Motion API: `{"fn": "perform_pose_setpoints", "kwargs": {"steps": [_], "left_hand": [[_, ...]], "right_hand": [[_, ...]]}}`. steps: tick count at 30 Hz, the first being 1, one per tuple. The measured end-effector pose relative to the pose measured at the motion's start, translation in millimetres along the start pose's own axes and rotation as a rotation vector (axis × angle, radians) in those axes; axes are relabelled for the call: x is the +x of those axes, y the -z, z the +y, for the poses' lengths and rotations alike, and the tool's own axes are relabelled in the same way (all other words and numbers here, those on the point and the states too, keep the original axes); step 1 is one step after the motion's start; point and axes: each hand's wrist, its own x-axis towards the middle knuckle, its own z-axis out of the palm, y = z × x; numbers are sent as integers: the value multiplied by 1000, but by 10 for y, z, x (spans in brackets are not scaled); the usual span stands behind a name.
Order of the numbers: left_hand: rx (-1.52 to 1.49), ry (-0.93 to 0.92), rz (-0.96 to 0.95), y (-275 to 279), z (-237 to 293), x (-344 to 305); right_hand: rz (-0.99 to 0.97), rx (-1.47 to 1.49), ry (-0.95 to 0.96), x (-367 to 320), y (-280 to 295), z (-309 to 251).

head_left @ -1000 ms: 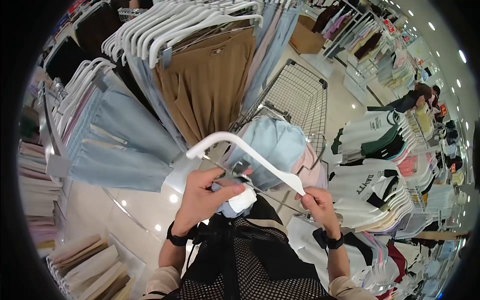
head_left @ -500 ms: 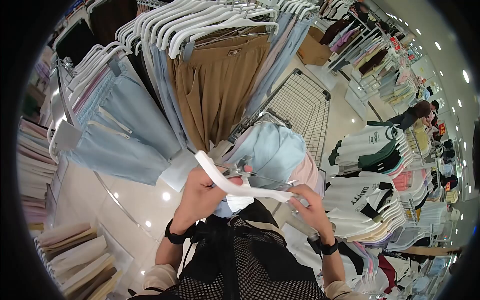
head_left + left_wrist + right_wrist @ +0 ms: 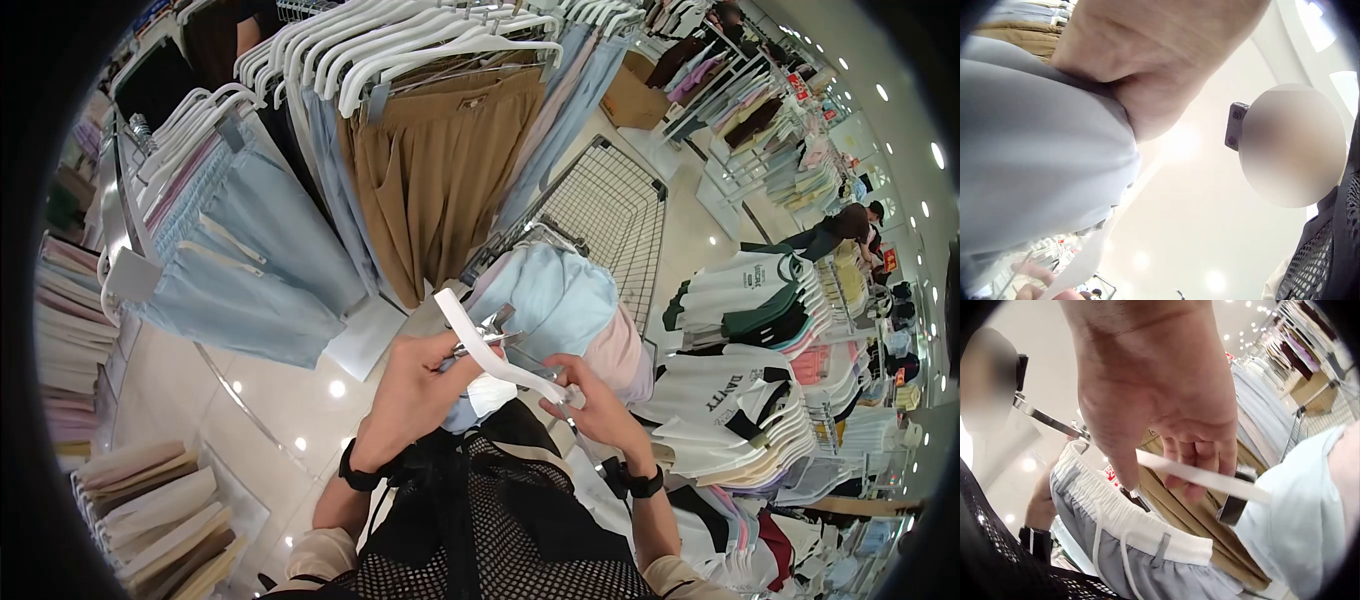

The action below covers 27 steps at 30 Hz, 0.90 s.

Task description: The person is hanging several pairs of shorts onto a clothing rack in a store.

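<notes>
In the head view my left hand (image 3: 405,400) grips the bunched waistband of grey-blue drawstring pants (image 3: 1166,565). Their white elastic waistband (image 3: 1166,534) and cords show in the right wrist view. A white hanger (image 3: 468,332) with metal clips (image 3: 495,325) lies tilted across the front of both hands. My right hand (image 3: 605,410) pinches its right end between thumb and fingers, close to a metal clip (image 3: 1235,503). In the left wrist view pale grey cloth (image 3: 1041,162) hangs from the left hand and hides most of its fingers.
Ahead stands a wire cart (image 3: 612,210) with light blue clothing (image 3: 550,295) and pink clothing (image 3: 615,355) at its near end. Brown trousers (image 3: 430,180) and light blue trousers (image 3: 250,260) hang on racks to the left. Printed shirts (image 3: 725,385) hang at the right.
The white hanger has swung from above the hands to a lower, steeper tilt in front of them. My right hand has moved left and closer to the left hand.
</notes>
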Motion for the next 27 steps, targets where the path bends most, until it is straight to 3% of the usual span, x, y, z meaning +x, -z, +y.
{"fn": "perform_pose_setpoints", "kwargs": {"steps": [1, 5, 8, 14, 17, 20, 25, 27], "left_hand": [[15, 15, -19, 4, -4, 3], [2, 15, -23, 16, 79, 5], [-8, 10, -58, 23, 112, 23], [-53, -33, -90, -1, 15, 25], [-4, -110, -106, -23, -21, 54], [50, -142, -117, -38, -12, 65], [135, -109, -149, -42, -8, 46], [118, -110, -171, -26, 33, 29]], "right_hand": [[-33, 35, -51, 16, -3, -12], [167, 199, 9, 100, -81, 38], [-158, 359, -179, 94, 27, 510], [134, 220, -19, 161, -101, 172], [241, -145, 131, 133, -115, -23], [204, -518, 181, 52, 98, -220], [321, -100, 415, 312, 56, -940], [229, 55, 459, 485, 50, -922]]}}
